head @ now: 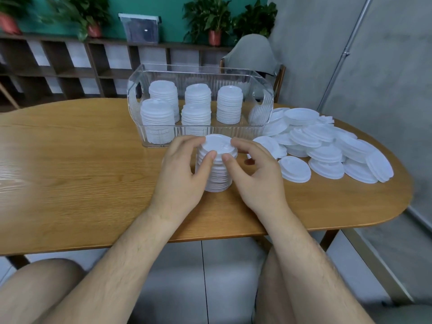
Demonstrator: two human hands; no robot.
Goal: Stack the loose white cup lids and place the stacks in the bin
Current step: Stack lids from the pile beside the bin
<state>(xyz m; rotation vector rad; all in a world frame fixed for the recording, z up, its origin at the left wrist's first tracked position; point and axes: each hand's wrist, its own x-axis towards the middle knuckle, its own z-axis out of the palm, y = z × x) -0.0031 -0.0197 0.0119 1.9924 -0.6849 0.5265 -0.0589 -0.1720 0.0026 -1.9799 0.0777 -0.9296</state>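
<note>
Here, in the head view, the left hand [180, 169] and right hand [254, 174] both clasp the top of a lid stack [218, 181] standing on the tabletop [70, 160] just before the bin [257, 118], so squaring it seems in hand; next it likely needs a level lift into the space left in the bin

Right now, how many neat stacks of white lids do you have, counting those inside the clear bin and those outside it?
Binned lid stacks, in the clear bin: 5
Table stack, gripped by the left hand and the right hand: 1
Total: 6
The loose lids at the right are too jumbled to count.
</note>
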